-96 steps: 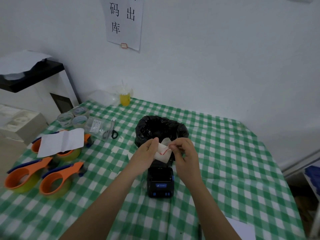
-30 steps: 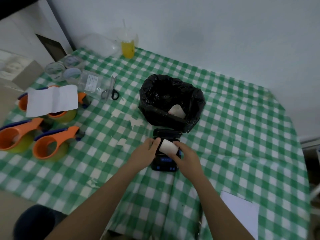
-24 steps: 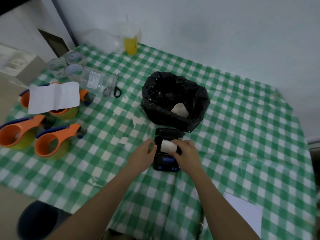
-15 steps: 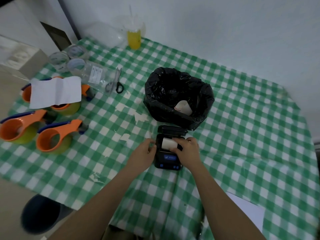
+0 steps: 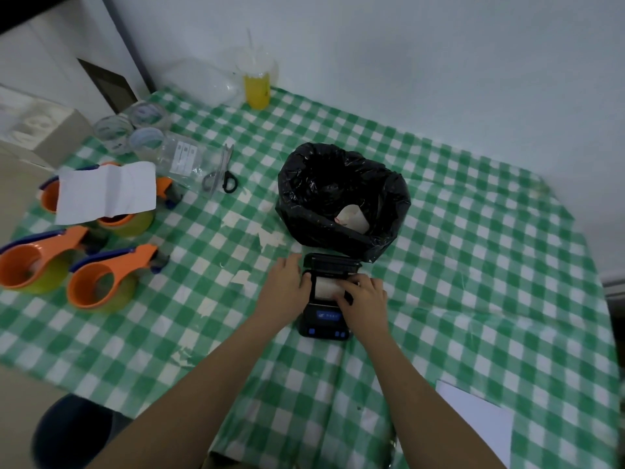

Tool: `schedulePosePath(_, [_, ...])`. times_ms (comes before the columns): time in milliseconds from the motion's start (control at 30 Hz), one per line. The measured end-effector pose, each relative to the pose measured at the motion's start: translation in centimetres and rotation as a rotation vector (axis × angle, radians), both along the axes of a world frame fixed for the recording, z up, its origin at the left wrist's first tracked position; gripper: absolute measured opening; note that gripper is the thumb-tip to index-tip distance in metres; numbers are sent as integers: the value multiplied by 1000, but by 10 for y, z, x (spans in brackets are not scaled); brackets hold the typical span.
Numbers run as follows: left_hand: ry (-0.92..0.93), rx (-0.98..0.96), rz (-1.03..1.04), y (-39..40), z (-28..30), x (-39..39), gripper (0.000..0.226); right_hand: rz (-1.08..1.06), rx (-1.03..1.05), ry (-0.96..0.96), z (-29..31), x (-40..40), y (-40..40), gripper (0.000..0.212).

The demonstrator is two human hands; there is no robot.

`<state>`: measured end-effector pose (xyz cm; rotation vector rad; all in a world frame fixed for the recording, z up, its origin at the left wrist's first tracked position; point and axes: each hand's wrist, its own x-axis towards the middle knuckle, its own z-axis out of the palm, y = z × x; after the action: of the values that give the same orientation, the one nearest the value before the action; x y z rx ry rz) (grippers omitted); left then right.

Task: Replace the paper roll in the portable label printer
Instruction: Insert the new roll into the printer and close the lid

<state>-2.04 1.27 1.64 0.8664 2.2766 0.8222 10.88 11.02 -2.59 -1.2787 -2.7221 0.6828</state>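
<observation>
Both grips are busy at the printer [image 5: 323,319]: its left side is braced by the left hand [image 5: 283,288], fingers curled on the casing, while the white roll [image 5: 327,288] is pressed into the open bay by the right hand [image 5: 367,299]. Behind, the bin [image 5: 341,201] is touched by the raised lid.

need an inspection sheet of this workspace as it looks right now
surface: green checked tablecloth, worn white patches near the middle
job's things: label printer, lid open; white paper roll sitting in its bay
clutter: black bin bag holding a paper scrap; three orange tape dispensers; scissors; yellow drink cup; tape rolls
hands: left hand against printer's side; right hand on roll
cables: nothing seen
surroundings: white wall
</observation>
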Motion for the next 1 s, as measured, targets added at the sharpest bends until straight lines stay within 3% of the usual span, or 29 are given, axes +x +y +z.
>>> schedulePosePath(133, [137, -37, -191, 14, 1, -7, 56, 4, 90, 90, -4, 2, -5, 13])
schedulePosePath(300, [255, -66, -423, 23, -1, -17, 54, 56, 81, 128, -4, 5, -3, 5])
schedulePosePath(633, [317, -62, -517, 12, -19, -14, 52, 209, 175, 100, 1, 15, -6, 8])
schedulePosePath(833, [348, -141, -613, -1, -26, -5, 66, 212, 176, 114, 2, 21, -9, 7])
schedulePosePath(1000, [351, -160, -646, -9, -31, -2, 65, 198, 144, 138, 3, 25, -11, 7])
